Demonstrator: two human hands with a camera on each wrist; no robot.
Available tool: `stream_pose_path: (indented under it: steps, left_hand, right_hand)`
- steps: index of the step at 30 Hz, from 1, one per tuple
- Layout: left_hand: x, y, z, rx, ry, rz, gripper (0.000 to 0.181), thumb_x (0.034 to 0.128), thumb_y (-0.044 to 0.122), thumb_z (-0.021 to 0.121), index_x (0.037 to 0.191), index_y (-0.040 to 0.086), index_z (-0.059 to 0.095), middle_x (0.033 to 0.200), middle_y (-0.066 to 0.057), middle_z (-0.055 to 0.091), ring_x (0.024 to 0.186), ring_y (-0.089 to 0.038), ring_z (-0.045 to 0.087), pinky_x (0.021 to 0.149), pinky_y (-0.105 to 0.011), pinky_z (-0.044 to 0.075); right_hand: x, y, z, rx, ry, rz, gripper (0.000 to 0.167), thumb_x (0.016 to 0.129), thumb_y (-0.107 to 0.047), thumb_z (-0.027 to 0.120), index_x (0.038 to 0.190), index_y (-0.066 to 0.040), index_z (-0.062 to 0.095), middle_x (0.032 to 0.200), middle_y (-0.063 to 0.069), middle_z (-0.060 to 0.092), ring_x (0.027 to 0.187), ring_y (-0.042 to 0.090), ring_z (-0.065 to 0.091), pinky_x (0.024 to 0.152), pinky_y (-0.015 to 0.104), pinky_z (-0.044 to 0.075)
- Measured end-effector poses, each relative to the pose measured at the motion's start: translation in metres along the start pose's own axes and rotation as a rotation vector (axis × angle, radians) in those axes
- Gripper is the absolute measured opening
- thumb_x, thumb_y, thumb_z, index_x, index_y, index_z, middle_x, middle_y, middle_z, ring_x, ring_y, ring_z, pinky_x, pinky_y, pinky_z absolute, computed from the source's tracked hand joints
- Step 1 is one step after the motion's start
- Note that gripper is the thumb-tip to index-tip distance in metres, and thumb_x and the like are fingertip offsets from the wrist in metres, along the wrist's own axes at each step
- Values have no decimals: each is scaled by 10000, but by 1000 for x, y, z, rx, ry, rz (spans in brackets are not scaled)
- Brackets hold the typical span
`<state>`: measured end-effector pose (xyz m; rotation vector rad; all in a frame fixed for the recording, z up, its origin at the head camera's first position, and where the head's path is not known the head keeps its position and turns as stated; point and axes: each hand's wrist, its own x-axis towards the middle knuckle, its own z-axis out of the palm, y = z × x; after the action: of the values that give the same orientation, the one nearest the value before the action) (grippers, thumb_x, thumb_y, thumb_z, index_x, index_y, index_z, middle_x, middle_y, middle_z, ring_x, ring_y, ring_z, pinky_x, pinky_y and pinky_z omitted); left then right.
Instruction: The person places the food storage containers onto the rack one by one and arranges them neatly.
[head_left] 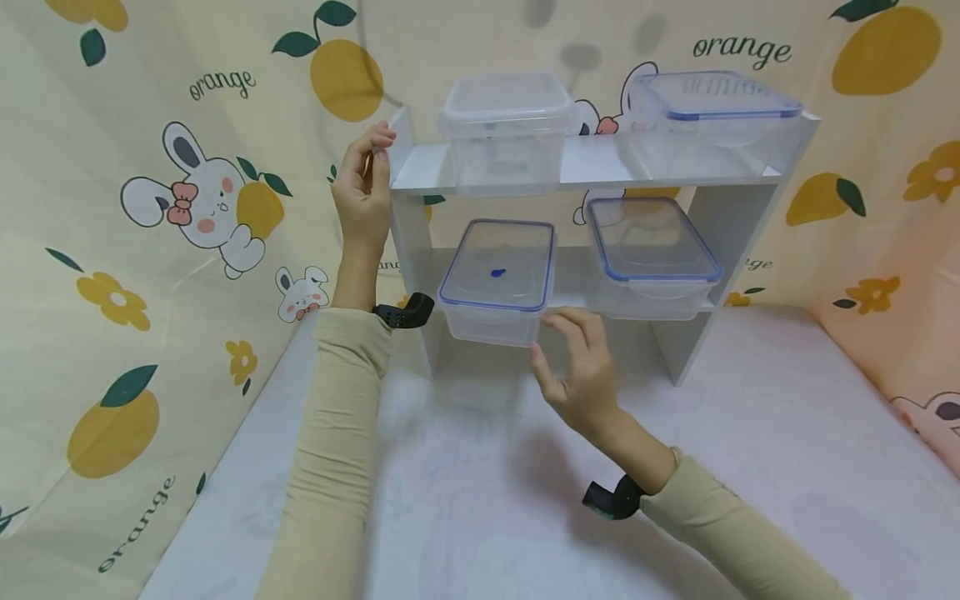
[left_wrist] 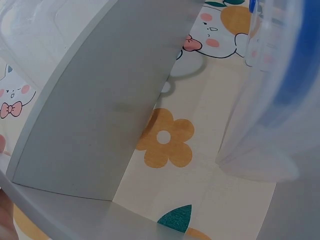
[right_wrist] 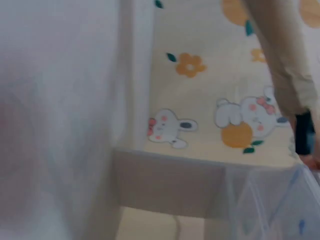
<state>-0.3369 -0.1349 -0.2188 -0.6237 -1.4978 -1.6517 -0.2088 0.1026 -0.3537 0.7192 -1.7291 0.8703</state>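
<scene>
A clear food container with a blue-rimmed lid sits on the lower left of the white shelf, its front jutting past the board. At its front right corner is my right hand, thumb and bent fingers around the corner. My left hand is up at the shelf's left side panel, with curled fingers and thumb at its edge. In the left wrist view, only a sliver of the left hand shows. The right wrist view has the container at the lower right; the right hand is out of that view.
Another blue-rimmed container stands on the lower right. On top are a clear-lidded container at left and a blue-trimmed one at right. A white cloth covers the table; printed fabric hangs around it.
</scene>
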Motion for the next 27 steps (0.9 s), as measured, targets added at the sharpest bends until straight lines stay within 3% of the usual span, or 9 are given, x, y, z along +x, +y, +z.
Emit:
stream_pose_path:
  steps: [4, 8, 14, 20, 27]
  left_hand:
    - [-1, 1, 0, 6, -4, 7, 160, 961, -17, 460, 1018, -27, 610, 1140, -120, 641, 1335, -204, 520, 1166, -243, 384]
    - [-2, 2, 0, 3, -7, 9, 159, 959, -18, 463, 1013, -21, 612, 1131, -106, 643, 1332, -208, 523, 1164, -246, 387]
    - [-1, 3, 1, 3, -6, 6, 158, 961, -15, 462, 1012, -18, 611, 1124, -89, 644, 1335, -210, 519, 1164, -243, 385]
    - [-2, 4, 1, -10, -6, 10, 163, 964, -13, 460, 1008, 6, 616, 1107, -27, 648, 1336, -200, 519, 1169, -244, 380]
    - [-1, 3, 0, 5, -9, 15, 167, 962, -18, 453, 1015, -8, 611, 1139, -103, 643, 1335, -206, 519, 1170, -246, 379]
  right_hand:
    - [-7, -3, 8, -98, -44, -138, 388, 944, -230, 522, 1122, 108, 590, 1149, 264, 589, 1106, 396, 535, 1018, 392, 451]
    - [-13, -5, 14, -158, -98, -181, 446, 970, -262, 480, 1201, 111, 561, 1255, 274, 559, 1232, 409, 492, 1185, 390, 355]
    - [-15, -6, 21, -204, -140, -222, 485, 953, -243, 508, 1286, 110, 519, 1349, 286, 525, 1377, 385, 415, 1241, 471, 251]
    - [-15, -3, 25, -240, -151, -238, 518, 927, -236, 548, 1325, 92, 501, 1380, 279, 511, 1492, 302, 276, 1274, 446, 152]
    - [-11, 0, 26, -294, -163, -230, 534, 864, -184, 610, 1315, 85, 512, 1383, 260, 518, 1386, 375, 406, 1273, 411, 173]
